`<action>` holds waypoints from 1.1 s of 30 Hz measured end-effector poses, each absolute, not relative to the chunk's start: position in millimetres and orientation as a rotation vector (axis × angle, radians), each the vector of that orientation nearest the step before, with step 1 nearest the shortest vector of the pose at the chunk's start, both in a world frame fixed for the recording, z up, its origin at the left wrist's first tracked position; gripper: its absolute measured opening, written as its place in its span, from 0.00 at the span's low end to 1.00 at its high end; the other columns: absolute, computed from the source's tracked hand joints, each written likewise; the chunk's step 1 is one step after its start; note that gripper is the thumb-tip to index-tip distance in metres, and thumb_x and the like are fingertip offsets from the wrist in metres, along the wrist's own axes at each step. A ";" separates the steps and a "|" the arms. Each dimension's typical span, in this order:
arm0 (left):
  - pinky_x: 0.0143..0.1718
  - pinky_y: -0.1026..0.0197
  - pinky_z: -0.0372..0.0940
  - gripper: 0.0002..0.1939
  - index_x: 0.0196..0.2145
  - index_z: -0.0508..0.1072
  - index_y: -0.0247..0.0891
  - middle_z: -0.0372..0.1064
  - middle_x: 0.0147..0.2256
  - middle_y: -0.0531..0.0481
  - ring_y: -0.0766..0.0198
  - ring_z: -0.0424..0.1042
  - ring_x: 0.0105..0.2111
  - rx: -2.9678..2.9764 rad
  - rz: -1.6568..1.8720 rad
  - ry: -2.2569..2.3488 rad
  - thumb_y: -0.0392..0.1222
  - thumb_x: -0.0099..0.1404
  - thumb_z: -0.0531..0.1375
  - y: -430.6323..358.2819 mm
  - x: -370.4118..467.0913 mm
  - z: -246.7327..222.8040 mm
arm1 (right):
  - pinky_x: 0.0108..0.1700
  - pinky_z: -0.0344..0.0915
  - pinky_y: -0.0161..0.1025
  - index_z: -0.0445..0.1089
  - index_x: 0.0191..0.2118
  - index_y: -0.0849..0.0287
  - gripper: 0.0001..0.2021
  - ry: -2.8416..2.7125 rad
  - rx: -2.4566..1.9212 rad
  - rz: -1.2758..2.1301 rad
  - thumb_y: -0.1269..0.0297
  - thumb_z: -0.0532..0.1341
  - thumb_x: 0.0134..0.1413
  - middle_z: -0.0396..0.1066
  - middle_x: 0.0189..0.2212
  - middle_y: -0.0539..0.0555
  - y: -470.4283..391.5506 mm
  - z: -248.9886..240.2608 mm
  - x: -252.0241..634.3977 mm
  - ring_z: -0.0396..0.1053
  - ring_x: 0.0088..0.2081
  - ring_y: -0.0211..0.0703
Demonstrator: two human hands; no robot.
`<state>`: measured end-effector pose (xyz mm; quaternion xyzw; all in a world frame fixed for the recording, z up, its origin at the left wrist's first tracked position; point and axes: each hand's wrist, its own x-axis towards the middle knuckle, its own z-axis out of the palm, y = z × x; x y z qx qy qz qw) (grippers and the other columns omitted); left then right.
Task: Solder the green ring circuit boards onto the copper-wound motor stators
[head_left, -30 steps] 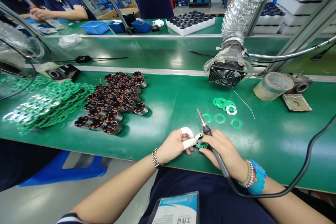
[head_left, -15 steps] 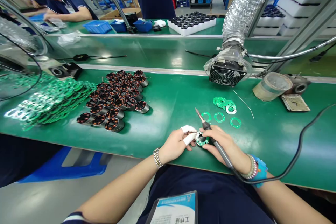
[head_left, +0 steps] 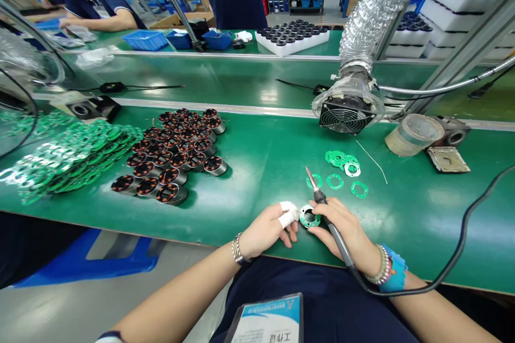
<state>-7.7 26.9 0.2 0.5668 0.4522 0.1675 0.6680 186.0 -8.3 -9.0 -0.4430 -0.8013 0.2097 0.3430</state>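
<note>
Showing between the two hands, near the front edge of the green workbench, a ring-shaped circuit board is touched at its right side by the thumb and a finger of the right hand. By that same hand, closed around the handle, a soldering iron is gripped, its metal tip pointed away from the body. The thumb and forefinger of the left hand, wrapped in white finger covers, are held together at the board's left edge; whether anything is pinched between them cannot be told. Beyond the right hand, three green ring boards are laid out singly, with a small heap of similar boards behind them and a thin pale wire to its right. Far to the left, wound motor stators are set close together, and beside them circuit board panels are stacked. Farther back, a fume-extraction fan is joined to a silver duct.
</note>
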 end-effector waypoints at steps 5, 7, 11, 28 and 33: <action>0.35 0.61 0.68 0.11 0.43 0.67 0.38 0.71 0.37 0.46 0.63 0.71 0.35 2.322 0.513 0.950 0.42 0.65 0.52 31.3 -24.7 -3.2 | 0.41 0.65 0.43 0.62 0.44 0.57 0.12 -2.065 -1.154 0.588 0.67 0.60 0.53 0.69 0.38 0.56 -9.1 -7.6 186.4 0.64 0.38 0.44; 0.36 0.61 0.67 0.10 0.41 0.69 0.38 0.71 0.37 0.46 0.63 0.71 0.36 2.581 0.577 0.881 0.39 0.66 0.50 33.4 -28.0 -6.5 | 0.40 0.65 0.42 0.62 0.44 0.57 0.11 -2.069 -1.167 0.596 0.67 0.60 0.53 0.69 0.38 0.56 -9.1 -6.8 185.9 0.64 0.37 0.44; 0.29 0.62 0.65 0.12 0.38 0.69 0.35 0.71 0.33 0.45 0.62 0.70 0.30 2.822 0.629 0.842 0.35 0.66 0.46 34.7 -24.7 -12.3 | 0.40 0.64 0.42 0.62 0.43 0.57 0.11 -2.067 -1.156 0.592 0.67 0.60 0.54 0.69 0.39 0.56 -8.8 -6.4 184.8 0.64 0.37 0.44; 0.31 0.63 0.65 0.08 0.36 0.71 0.37 0.70 0.32 0.48 0.65 0.69 0.30 1.726 0.454 0.970 0.41 0.59 0.57 41.8 -26.1 -4.5 | 0.40 0.66 0.43 0.63 0.43 0.57 0.10 -2.078 -1.137 0.591 0.66 0.58 0.55 0.70 0.38 0.56 -8.4 -5.7 185.8 0.66 0.37 0.44; 0.37 0.62 0.64 0.08 0.29 0.72 0.37 0.71 0.30 0.48 0.64 0.69 0.33 1.939 0.552 0.871 0.40 0.62 0.55 45.8 -22.1 -3.9 | 0.41 0.65 0.42 0.63 0.42 0.57 0.09 -2.073 -1.139 0.596 0.66 0.59 0.54 0.70 0.38 0.56 -8.8 -6.3 186.1 0.66 0.38 0.44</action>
